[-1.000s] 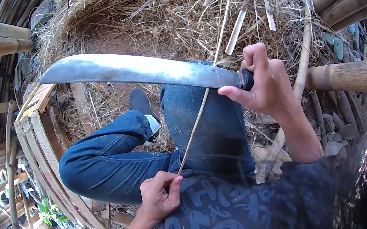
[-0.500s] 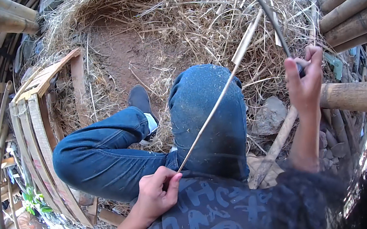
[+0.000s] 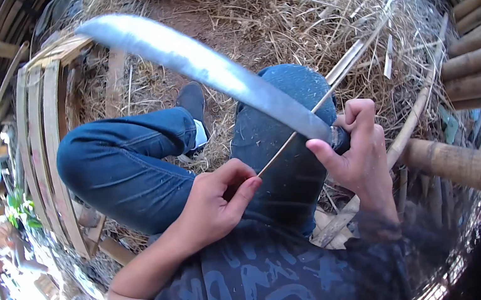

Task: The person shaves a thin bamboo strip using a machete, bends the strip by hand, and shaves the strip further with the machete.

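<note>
My right hand [image 3: 358,152] grips the dark handle of a long curved machete [image 3: 201,67]. Its grey blade runs up and to the left, over my knees. My left hand [image 3: 215,205] pinches the near end of a thin bamboo strip [image 3: 332,90]. The strip slants up to the right and passes under the blade close to the handle. Both hands are above my lap, in blue jeans [image 3: 122,163], with a dark shoe [image 3: 191,101] beyond my left knee.
Dry straw and bamboo shavings [image 3: 305,5] cover the ground ahead. A curved slatted wooden frame [image 3: 47,138] stands at the left. Thick bamboo poles [image 3: 470,41] lie stacked at the right, and one pole [image 3: 466,166] lies near my right hand.
The machete swung up and out of view, then came back down across the strip with its blade pointing left. My left hand kept hold of the strip.
</note>
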Demonstrator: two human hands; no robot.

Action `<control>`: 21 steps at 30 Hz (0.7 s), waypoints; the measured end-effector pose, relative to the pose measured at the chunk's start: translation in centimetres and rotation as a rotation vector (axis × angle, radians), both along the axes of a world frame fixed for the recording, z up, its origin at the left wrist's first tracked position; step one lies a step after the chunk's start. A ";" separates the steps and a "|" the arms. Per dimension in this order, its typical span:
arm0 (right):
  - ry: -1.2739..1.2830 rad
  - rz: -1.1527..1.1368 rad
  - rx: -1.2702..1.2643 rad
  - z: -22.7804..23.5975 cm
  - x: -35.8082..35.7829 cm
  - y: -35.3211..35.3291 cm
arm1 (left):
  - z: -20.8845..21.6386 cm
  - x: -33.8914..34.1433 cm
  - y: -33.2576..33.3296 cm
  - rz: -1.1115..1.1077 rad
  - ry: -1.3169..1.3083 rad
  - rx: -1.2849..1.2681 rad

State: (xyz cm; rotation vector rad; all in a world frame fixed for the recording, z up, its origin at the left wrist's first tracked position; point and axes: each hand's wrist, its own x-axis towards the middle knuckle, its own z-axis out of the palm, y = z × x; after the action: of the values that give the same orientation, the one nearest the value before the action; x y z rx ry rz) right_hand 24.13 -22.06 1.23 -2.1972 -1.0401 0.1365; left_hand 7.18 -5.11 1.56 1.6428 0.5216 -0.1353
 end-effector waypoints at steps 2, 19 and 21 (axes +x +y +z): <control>0.080 -0.084 -0.003 -0.2 -0.1 -0.2 | -0.2 -0.5 0.2 -0.034 -0.001 -0.029; -0.122 0.067 -0.102 0.5 -0.8 0.1 | -0.6 -0.5 -0.6 -0.034 -0.053 0.034; -0.102 0.066 -0.131 1.0 -0.6 0.0 | -0.5 -0.1 -0.8 -0.041 -0.059 0.037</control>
State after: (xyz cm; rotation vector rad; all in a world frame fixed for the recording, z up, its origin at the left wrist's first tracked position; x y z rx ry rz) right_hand 23.51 -22.02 2.20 -2.3087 -1.1904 0.1261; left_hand 7.06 -5.87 1.04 1.6890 0.4482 -0.1080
